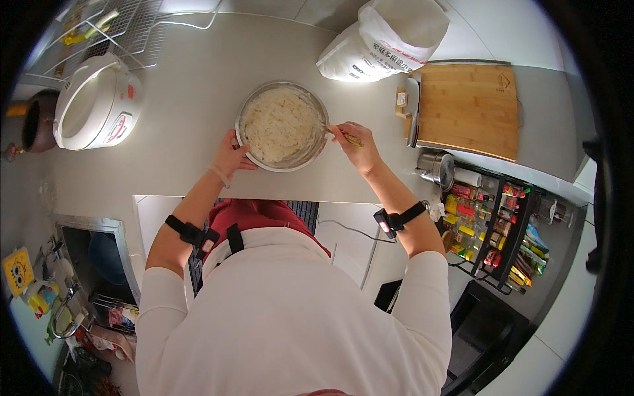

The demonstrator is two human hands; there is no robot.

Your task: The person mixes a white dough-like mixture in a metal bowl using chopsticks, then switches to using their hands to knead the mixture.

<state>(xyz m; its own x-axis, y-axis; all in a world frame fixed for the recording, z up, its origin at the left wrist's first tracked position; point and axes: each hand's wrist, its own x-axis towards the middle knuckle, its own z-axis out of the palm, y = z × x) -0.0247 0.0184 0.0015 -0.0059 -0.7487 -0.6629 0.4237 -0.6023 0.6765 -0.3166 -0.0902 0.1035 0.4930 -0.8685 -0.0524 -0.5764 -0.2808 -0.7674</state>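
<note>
A round metal bowl [283, 169] stands on the counter and holds a pale, lumpy flour dough [281, 123]. My left hand [234, 157] grips the bowl's lower left rim, thumb over the edge and fingers against the outer wall. On the bowl's right side, my right hand [357, 145] is closed around a thin utensil with a patterned handle [353, 140]. The utensil reaches over the right rim; its far end is hidden, so its kind cannot be told. An open white flour sack [369, 54] stands behind the bowl to the right.
A white rice cooker [101, 106] and a wire rack [143, 34] stand at the left. To the right are a bamboo cutting board [468, 109], a cleaver in a holder [412, 111], a metal pot [436, 168] and a black rack of bottles [488, 218]. A sink [119, 237] lies at the lower left.
</note>
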